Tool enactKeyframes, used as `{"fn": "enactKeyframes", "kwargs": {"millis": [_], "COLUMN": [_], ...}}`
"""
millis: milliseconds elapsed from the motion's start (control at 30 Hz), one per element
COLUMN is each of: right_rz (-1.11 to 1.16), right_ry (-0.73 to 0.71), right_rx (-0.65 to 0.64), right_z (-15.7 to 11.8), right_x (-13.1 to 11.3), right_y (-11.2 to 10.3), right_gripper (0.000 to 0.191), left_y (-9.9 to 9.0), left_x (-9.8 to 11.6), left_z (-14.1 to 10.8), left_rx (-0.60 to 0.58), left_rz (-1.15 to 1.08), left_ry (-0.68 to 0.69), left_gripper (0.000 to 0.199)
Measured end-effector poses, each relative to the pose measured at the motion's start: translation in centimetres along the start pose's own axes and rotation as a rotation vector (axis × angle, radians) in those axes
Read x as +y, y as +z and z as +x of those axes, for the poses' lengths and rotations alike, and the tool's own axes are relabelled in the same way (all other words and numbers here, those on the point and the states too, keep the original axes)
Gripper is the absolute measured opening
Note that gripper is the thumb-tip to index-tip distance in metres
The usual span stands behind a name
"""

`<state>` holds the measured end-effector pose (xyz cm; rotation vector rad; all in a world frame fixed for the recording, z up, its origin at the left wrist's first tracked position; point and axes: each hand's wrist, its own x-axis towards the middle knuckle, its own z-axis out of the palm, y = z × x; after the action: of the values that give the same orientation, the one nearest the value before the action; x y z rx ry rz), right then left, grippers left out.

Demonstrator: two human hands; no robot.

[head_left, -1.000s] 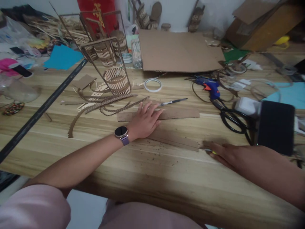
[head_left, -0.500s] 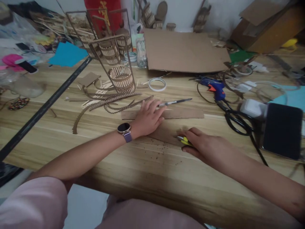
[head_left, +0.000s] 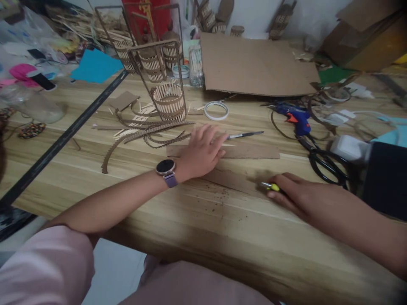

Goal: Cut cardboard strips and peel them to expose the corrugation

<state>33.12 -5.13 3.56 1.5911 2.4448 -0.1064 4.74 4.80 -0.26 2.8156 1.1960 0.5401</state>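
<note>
My left hand [head_left: 203,148], a watch on its wrist, lies with fingers spread over a cardboard strip [head_left: 251,151] and the near piece of cardboard [head_left: 233,180]. In my right hand [head_left: 292,192] is a yellow utility knife [head_left: 271,186], its metal tip pointing left at the right end of the near cardboard. The fingers wrap round the knife and hide most of its handle. Small brown crumbs [head_left: 216,199] are scattered on the wood just below the cardboard. A pen [head_left: 246,134] rests beyond the strip, close to my left fingertips.
Behind my left hand stands a small slatted basket [head_left: 168,101] with a tall handle, near curled corrugated strips [head_left: 140,131]. A tape roll [head_left: 216,110], a large cardboard sheet [head_left: 254,65] and a blue glue gun [head_left: 294,116] lie farther back. Black scissors [head_left: 329,165] and a dark tablet [head_left: 386,178] are at right.
My right hand has moved right with the utility knife, away from my left hand. My left hand stays on the cardboard, and the view has shifted slightly.
</note>
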Motion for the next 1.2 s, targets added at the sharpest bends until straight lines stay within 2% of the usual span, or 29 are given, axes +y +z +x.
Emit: {"fn": "enactKeyframes", "kwargs": {"millis": [100,167,300,933,1200], "right_rz": [-0.001,-0.037,-0.072,-0.081,-0.123], "right_ry": [-0.086,-0.089,-0.099,-0.123,-0.154], "right_rx": [-0.107,-0.153,-0.194,-0.204,-0.246], "right_z": [2.5,3.9,5.4,5.9,6.6], "right_x": [-3.2,-5.0,-6.8,-7.2,-7.6], "right_y": [-1.5,-2.2,-2.7,-2.6,-4.0], "right_gripper": [0.032,0.030,0.025,0.024,0.024], "left_y": [1.0,1.9,3.0,3.7,3.4], "left_x": [1.3,1.8,1.9,1.8,2.1], "left_z": [1.3,1.7,1.9,1.7,1.8], "left_rx": [-0.030,-0.075,-0.142,-0.068,-0.074], "left_rz": [0.008,0.029,0.026,0.039,0.078], "left_ry": [0.070,0.076,0.038,0.069,0.069], "left_gripper": [0.048,0.049,0.049,0.046,0.045]}}
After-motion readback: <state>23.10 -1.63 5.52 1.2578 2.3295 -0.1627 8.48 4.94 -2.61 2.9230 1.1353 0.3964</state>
